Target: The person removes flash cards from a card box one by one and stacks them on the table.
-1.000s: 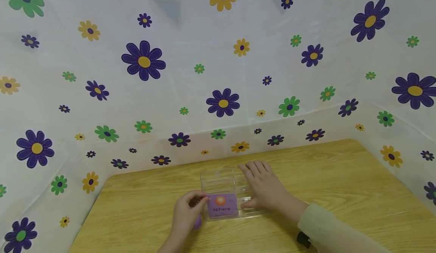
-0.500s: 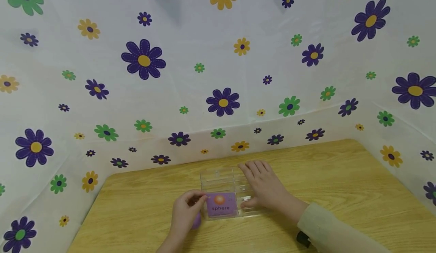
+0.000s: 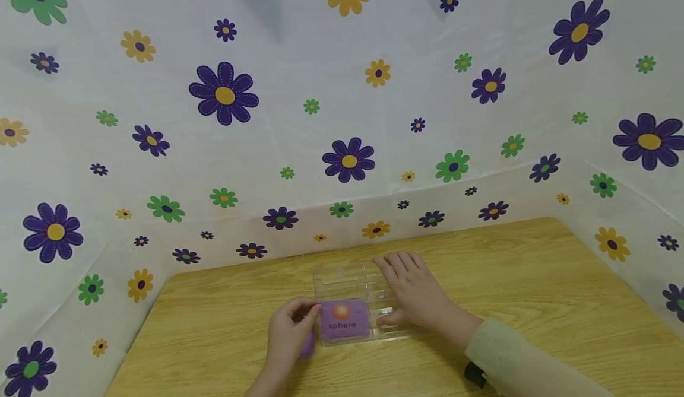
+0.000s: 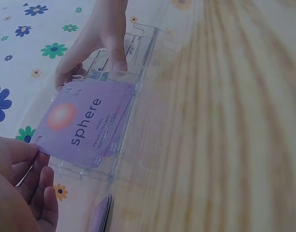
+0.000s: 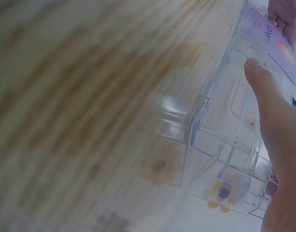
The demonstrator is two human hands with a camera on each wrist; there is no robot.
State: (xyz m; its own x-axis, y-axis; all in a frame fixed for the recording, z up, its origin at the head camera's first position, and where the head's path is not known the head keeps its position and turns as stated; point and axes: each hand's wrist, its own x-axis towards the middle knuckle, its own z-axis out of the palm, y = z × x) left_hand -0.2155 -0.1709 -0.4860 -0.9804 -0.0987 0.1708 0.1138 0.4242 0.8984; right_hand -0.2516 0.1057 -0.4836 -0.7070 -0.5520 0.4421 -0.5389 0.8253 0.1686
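A purple card printed "sphere" (image 3: 344, 320) with an orange ball on it lies at the left end of a clear plastic box (image 3: 342, 290). My left hand (image 3: 288, 332) pinches the card's left corner between thumb and fingers. In the left wrist view the card (image 4: 82, 118) is tilted, with at least one more purple card (image 4: 120, 126) under it. My right hand (image 3: 419, 296) grips the box's right part, thumb on the near side and fingers across the far side. The right wrist view shows the thumb (image 5: 264, 87) against the box wall (image 5: 206, 108); most other fingers are hidden.
A small stack of purple cards (image 4: 100, 215) lies on the table beside my left hand, partly hidden by it in the head view. The wooden table (image 3: 214, 314) ends at a white flowered cloth (image 3: 299, 148) behind and on both sides.
The sphere card has shifted slightly left and up with my left hand, and its left edge now stands further over the box's left side. My right hand stays in place on the box.
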